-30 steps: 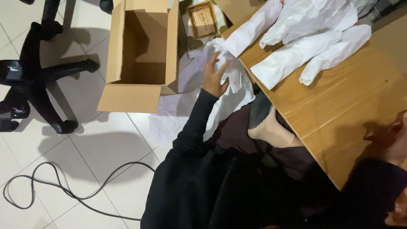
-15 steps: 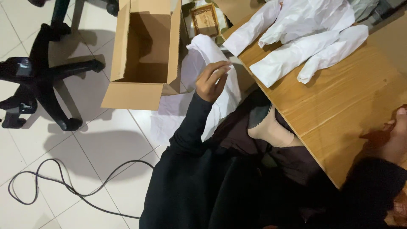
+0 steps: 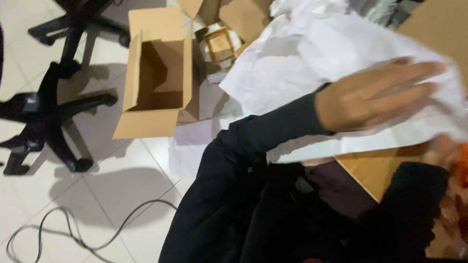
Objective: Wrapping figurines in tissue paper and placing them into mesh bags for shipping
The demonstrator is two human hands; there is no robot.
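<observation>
White paper sheet (image 3: 312,68) lies under the left hand (image 3: 363,100), which is spread flat on it with the fingers (image 3: 414,80) stretched out to the right; the hand is not clenched and does not pinch the sheet, it only presses on it from above. The picture is blurred here, so I cannot tell if the thumb catches an edge. The sheet covers most of the wooden table (image 3: 375,168), and its near edge hangs a little over the table corner.

The right hand (image 3: 456,165) shows only as an orange blur at the right border, above a black sleeve, and I cannot tell if it is open or holds something.

More crumpled white paper (image 3: 297,7) lies at the far end of the table. On the tiled floor (image 3: 117,185) to the left stands an open cardboard box (image 3: 156,83). As far as it is visible, its inside is empty. A small framed item (image 3: 220,45) sits beyond it. An office chair base (image 3: 46,104) is at the far left, and a black cable (image 3: 73,229) curls near the bottom.

My judgement: the sheet is being laid out, nothing is wrapped yet, and the box is not yet filled.
</observation>
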